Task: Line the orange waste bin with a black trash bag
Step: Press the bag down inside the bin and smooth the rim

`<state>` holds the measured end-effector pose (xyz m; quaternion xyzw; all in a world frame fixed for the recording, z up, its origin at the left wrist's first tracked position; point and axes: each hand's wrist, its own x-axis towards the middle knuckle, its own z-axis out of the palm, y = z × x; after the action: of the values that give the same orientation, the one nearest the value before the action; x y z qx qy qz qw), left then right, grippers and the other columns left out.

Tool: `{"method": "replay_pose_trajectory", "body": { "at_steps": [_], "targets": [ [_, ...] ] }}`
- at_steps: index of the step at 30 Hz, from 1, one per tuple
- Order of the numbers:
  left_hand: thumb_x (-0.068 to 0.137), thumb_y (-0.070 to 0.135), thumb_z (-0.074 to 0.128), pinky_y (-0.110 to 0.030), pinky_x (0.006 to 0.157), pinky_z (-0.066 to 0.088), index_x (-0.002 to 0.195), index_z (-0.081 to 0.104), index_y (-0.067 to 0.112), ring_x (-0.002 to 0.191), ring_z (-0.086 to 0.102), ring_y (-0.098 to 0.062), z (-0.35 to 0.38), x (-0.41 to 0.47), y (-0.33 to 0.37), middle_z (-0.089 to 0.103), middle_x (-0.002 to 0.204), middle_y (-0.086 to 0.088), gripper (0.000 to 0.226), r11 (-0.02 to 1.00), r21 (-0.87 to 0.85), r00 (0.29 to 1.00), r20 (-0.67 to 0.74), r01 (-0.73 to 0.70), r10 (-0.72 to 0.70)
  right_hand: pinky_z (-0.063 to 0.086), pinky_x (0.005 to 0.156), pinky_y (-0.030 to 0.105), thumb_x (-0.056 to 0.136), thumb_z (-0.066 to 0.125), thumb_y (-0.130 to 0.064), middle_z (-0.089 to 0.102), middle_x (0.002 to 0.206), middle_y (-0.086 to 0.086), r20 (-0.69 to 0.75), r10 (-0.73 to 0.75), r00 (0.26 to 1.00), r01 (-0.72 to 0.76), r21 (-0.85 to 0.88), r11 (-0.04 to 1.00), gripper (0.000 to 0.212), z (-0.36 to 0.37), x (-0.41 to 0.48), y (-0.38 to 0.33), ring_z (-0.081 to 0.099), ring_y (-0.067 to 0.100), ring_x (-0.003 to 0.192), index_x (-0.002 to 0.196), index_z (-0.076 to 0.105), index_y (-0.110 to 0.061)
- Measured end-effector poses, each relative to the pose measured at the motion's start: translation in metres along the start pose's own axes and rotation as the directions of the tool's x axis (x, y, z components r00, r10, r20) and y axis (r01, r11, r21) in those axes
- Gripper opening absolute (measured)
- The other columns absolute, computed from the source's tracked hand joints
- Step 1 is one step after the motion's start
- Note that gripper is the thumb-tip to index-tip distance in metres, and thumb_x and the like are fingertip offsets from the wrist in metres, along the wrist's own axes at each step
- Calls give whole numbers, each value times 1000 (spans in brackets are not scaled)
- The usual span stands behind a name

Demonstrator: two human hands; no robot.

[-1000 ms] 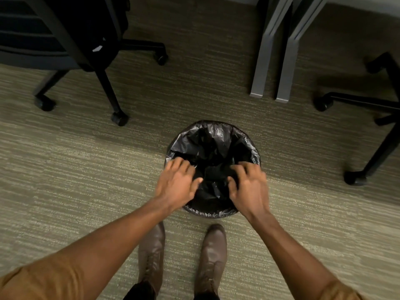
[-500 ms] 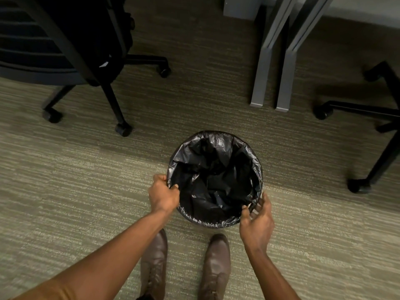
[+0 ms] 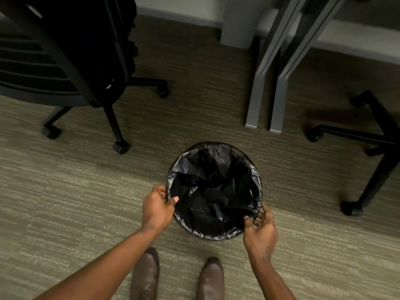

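Note:
A round waste bin stands on the carpet in front of my feet, and a black trash bag covers it fully, so no orange shows. The bag's edge is folded over the rim all around and its crumpled middle sags inside. My left hand pinches the bag at the rim's left side, thumb inside the opening. My right hand grips the bag's edge at the near right of the rim, fingers curled.
A black office chair stands at the back left, one caster close to the bin. Two grey desk legs rise behind the bin. Another chair base sits at the right. My brown shoes are just below the bin.
Both hands left the middle of the bag's opening and moved out to the rim, left to the left side, right to the near right. The right hand has closed on the bag's edge.

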<state>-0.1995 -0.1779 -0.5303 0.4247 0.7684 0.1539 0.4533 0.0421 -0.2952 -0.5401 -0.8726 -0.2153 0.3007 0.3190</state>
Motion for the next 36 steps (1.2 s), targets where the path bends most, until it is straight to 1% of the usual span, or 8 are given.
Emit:
{"method": "replay_pose_trajectory", "body": {
  "at_steps": [4,9,13,15,20,25,29,36],
  "targets": [
    [95,15,85,-7,51,49,96,60,27,72,69,-6,-2,17,34,75,85,5,28,995,42,996,13,-85,84,63,85,44,94,80,-12,65,105,-11,7,-71,997,71,13,997,68,-6,23,-26,71,18,88,156,51,-17],
    [94,17,87,-22,59,46,89,59,24,67,61,-11,1,53,84,66,77,6,29,979,120,986,-5,-166,168,53,80,32,97,78,-16,54,82,-30,-4,-155,988,155,17,988,68,-4,61,-53,56,-10,75,158,48,-15],
    [92,24,90,-37,78,63,108,74,7,88,73,-25,7,87,128,76,98,-7,29,967,182,983,-19,-176,183,50,76,32,96,79,-17,61,82,-19,-22,-185,983,185,8,983,53,3,107,-81,71,21,83,144,59,-10],
    [93,28,89,-35,82,62,116,77,5,98,75,-28,11,105,145,77,106,-8,34,968,192,986,-11,-164,169,52,76,34,95,79,-18,66,86,-8,-17,-173,985,173,6,985,46,8,132,-94,72,29,91,138,63,-9],
    [98,32,82,-39,79,57,123,78,1,109,77,-37,27,147,181,81,120,-20,40,925,261,960,50,-278,274,55,71,29,98,75,-20,76,102,-1,-16,-254,967,254,1,967,48,20,187,-119,72,18,84,145,61,-24],
    [96,34,84,-36,84,54,124,76,3,119,76,-38,47,176,199,80,128,-19,43,916,234,945,43,-326,326,63,87,40,96,75,-15,81,119,7,-30,-303,953,302,-30,953,48,28,232,-136,76,28,105,142,65,-19],
    [95,29,86,-46,95,64,108,77,6,112,78,-33,62,189,201,81,115,-15,28,930,161,944,51,-331,327,52,78,23,94,75,-6,80,121,12,-29,-381,924,380,-33,924,47,32,248,-134,76,30,109,140,64,-8],
    [95,29,85,-45,97,63,115,75,8,112,76,-33,75,195,201,80,121,-18,30,912,184,930,84,-367,357,63,92,44,98,70,-4,78,125,18,-17,-404,914,403,-46,914,49,37,262,-123,75,37,114,145,59,-1]
  ]
}}
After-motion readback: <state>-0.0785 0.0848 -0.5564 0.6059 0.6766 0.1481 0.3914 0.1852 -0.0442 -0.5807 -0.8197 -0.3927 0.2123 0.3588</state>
